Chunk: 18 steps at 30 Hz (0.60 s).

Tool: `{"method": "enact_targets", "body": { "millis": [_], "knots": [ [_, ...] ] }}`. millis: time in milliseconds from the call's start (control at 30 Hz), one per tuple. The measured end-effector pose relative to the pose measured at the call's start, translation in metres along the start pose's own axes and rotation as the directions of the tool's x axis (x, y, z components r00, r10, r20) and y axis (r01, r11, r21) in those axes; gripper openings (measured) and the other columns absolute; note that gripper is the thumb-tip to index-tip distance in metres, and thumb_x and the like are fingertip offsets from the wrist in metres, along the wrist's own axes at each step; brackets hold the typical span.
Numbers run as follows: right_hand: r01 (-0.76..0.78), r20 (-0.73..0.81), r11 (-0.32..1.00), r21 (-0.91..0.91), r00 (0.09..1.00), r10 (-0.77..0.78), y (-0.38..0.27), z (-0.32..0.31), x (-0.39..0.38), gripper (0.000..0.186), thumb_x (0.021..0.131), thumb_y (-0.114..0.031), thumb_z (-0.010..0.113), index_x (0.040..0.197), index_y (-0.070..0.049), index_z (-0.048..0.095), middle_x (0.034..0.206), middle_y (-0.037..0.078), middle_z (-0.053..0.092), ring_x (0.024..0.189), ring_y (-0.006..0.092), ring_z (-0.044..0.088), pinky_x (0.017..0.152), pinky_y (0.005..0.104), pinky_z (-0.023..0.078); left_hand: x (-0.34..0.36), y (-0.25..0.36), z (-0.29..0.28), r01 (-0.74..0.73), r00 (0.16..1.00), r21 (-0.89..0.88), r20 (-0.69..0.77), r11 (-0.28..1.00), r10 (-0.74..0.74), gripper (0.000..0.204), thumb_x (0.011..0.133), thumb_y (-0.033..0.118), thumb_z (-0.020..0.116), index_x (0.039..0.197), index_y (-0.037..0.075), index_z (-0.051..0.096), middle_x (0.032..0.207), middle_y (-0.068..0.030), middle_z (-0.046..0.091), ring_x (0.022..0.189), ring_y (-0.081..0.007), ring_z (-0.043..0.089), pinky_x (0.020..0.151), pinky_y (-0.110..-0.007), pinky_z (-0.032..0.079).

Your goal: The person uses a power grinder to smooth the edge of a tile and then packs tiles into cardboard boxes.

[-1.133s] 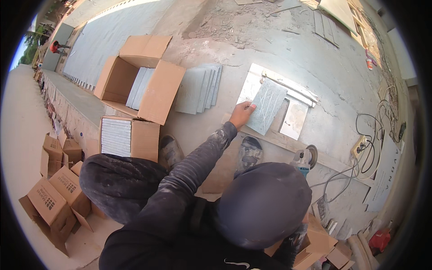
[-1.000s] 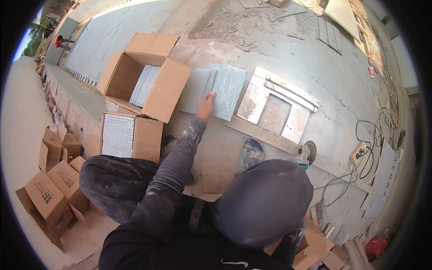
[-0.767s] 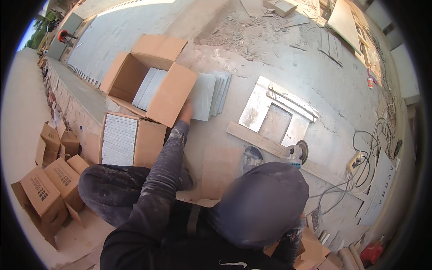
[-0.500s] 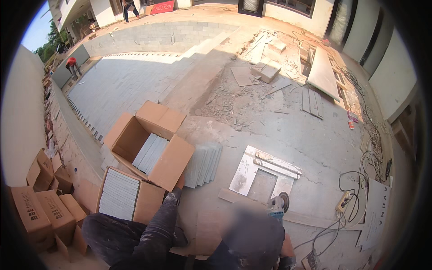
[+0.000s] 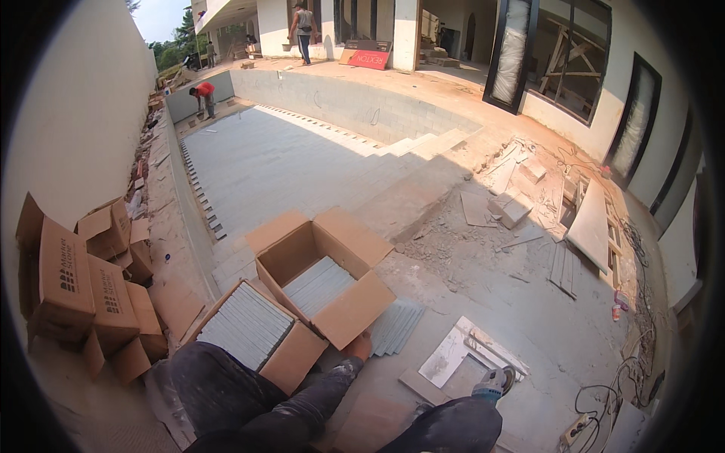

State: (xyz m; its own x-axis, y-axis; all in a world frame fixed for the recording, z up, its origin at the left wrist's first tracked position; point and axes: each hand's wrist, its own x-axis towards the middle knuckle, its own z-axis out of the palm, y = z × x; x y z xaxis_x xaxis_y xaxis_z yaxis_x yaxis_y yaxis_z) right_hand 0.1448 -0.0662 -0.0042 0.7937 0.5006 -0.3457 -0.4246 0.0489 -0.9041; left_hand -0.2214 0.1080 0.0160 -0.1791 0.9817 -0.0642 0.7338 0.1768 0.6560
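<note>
My left hand (image 5: 356,347) reaches low beside the open cardboard box (image 5: 352,312), at the near end of a spread of grey tiles (image 5: 394,329) on the floor; its fingers are mostly hidden there. That box holds grey tiles (image 5: 317,283). A second open box (image 5: 293,357) packed with tiles on edge (image 5: 243,325) stands nearer and to the left. To the right, white boards (image 5: 444,355) form a frame on the floor, with an angle grinder (image 5: 495,385) beside them, close to my knee. My right hand is out of view.
Discarded cartons (image 5: 68,294) crowd the left wall. A tiled pool (image 5: 272,158) with steps lies ahead, where a worker in red (image 5: 204,98) bends; another person (image 5: 303,34) walks beyond. Rubble (image 5: 453,249), planks (image 5: 585,226), cables (image 5: 608,400) and a power strip (image 5: 578,429) lie rightward.
My left hand has carried a scored tile leftward from the white boards to the tile spread by the box. The view has swung up toward the pool, and my right hand has left it.
</note>
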Motion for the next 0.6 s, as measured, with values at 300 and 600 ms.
{"method": "enact_targets", "body": {
  "millis": [300, 600],
  "knots": [
    [0.063, 0.139, 0.928, -0.366, 0.99, -0.012, -0.059, 0.037, -0.085, 0.031, 0.073, -0.009, 0.071, 0.101, -0.003, 0.058, 0.075, 0.005, 0.059, 0.059, 0.0166, 0.057, 0.054, 0.0314, 0.048, -0.158, 0.08, 0.065, -0.215, 0.312, -0.726, 0.582, 0.653, 0.751, 0.038, 0.086, 0.035, 0.066, 0.104, 0.002, 0.068, 0.106, -0.0208, 0.069, 0.098, -0.0354, 0.065, 0.086, -0.043, 0.049],
    [0.061, 0.19, 0.914, -0.402, 0.982, 0.018, -0.066, 0.052, -0.093, 0.032, 0.069, -0.013, 0.073, 0.094, 0.001, 0.059, 0.073, 0.006, 0.06, 0.058, 0.0161, 0.058, 0.055, 0.0311, 0.048, -0.182, 0.075, 0.027, -0.008, 0.46, -0.877, 0.422, 0.48, 0.781, 0.038, 0.086, 0.032, 0.066, 0.107, 0.0, 0.065, 0.107, -0.0211, 0.068, 0.101, -0.0336, 0.065, 0.088, -0.042, 0.048]
  ]
}}
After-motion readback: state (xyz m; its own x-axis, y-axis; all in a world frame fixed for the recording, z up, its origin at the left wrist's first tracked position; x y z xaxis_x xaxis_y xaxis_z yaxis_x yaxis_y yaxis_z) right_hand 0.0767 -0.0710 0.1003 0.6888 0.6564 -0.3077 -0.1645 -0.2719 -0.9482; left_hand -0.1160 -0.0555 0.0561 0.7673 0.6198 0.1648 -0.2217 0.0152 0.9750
